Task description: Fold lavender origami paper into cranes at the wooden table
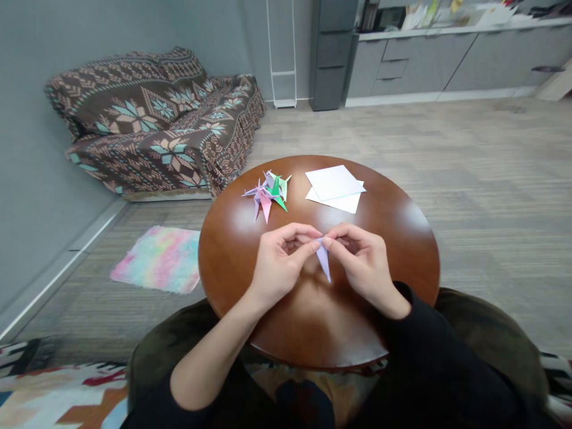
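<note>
Both thumbs of mine press close together on one folded lavender paper [323, 261], pinching its upper end against my curled fingers. My left hand [277, 259] and right hand [367, 262] each have the pinch closed, with the paper between them and its narrow point aimed down toward me. I hold it over the near-middle of the round brown wooden table [236, 268]. Beyond my left hand stands a cluster of origami cranes [276, 189] in lavender, pink and green, their wings overlapping. Beyond my right hand lie two loose paper sheets [336, 182], one askew over the other. A fluffy pastel rug [158, 259] lies on the floor to the left, near a sofa [147, 122] draped in a patterned throw.
</note>
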